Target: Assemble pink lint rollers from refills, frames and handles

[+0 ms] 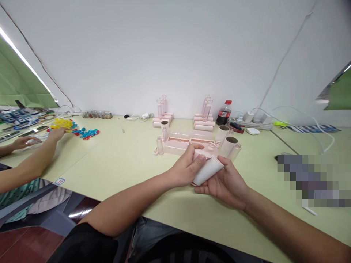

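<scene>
A white cylindrical tube (208, 171) is held tilted above the table between my two hands. My left hand (186, 168) grips it from the left, its thumb across the upper side, and a pale pink piece (202, 152) shows by its fingers. My right hand (231, 184) cups the tube from below and the right, with the thumb by its upper end. Just beyond my hands stand pale pink boxes (178, 149) with open compartments. Upright brown-lined tubes (231, 142) stand beside them on the right, and a pink bow (213, 145) lies close to my left fingers.
Against the wall stand two pink assemblies (162, 120) (204, 122), a cola bottle (224, 113) and a power strip (257, 125). To the left, another person's hand (57, 134) reaches into yellow, blue and red pieces (89, 133). A pixelated object (309, 180) lies on the right.
</scene>
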`<move>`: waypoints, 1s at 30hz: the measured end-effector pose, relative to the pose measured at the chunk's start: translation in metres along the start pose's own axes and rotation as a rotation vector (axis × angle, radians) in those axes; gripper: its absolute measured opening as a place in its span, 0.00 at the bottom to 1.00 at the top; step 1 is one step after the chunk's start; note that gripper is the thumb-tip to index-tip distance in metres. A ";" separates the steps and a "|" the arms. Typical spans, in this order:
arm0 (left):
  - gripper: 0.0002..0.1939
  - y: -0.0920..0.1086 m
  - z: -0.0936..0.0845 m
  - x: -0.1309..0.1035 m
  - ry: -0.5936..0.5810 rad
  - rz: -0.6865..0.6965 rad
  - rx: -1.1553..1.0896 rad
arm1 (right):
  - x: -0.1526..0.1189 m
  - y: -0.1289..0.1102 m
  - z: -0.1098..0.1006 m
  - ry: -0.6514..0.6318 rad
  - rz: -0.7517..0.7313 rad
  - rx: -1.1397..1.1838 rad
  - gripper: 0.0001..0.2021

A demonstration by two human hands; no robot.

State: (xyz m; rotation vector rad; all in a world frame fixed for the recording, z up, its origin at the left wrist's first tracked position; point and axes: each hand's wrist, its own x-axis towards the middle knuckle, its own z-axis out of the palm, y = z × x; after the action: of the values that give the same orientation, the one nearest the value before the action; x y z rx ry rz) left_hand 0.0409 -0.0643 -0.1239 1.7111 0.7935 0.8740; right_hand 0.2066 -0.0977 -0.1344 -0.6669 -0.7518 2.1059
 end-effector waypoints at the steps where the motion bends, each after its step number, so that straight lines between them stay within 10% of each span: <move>1: 0.27 -0.001 0.000 0.000 0.023 0.045 0.042 | 0.000 0.000 0.000 0.003 -0.017 0.000 0.27; 16: 0.16 -0.007 0.002 0.001 0.151 0.559 0.283 | -0.003 0.003 0.006 -0.054 -0.074 -0.044 0.23; 30: 0.11 -0.007 0.012 0.001 0.294 0.679 0.295 | -0.006 0.011 0.017 0.027 -0.176 -0.084 0.18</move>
State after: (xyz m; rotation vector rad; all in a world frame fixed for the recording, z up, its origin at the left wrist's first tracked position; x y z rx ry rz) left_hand 0.0507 -0.0671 -0.1326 2.1931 0.5410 1.5552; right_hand 0.1928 -0.1127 -0.1295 -0.6484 -0.8566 1.9104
